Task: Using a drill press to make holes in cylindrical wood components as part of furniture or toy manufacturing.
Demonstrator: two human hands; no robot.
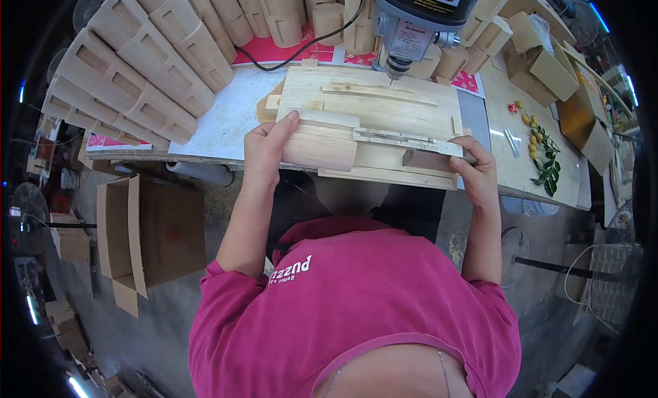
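Note:
My left hand (266, 150) is closed on the left end of a rounded, pale wooden block (319, 151), its thumb on top. The block lies at the near side of a flat wooden board (308, 86). From the block a narrow pale strip (408, 139) with small marks or holes along it reaches right. My right hand (478, 166) pinches that strip's right end between thumb and fingers. Below the strip a brownish flat piece (428, 161) shows beside the right thumb; how it joins the strip is hidden. Above the board's far side hangs a bench drill (408, 38), its chuck pointing down.
Stacked wooden blocks with rectangular recesses (130, 69) stand at the left, with more behind. A black cable (301, 61) crosses the table's back. At right lie a leafy sprig with yellow fruit (545, 158) and open cartons (541, 58). An open cardboard box (168, 233) stands lower left.

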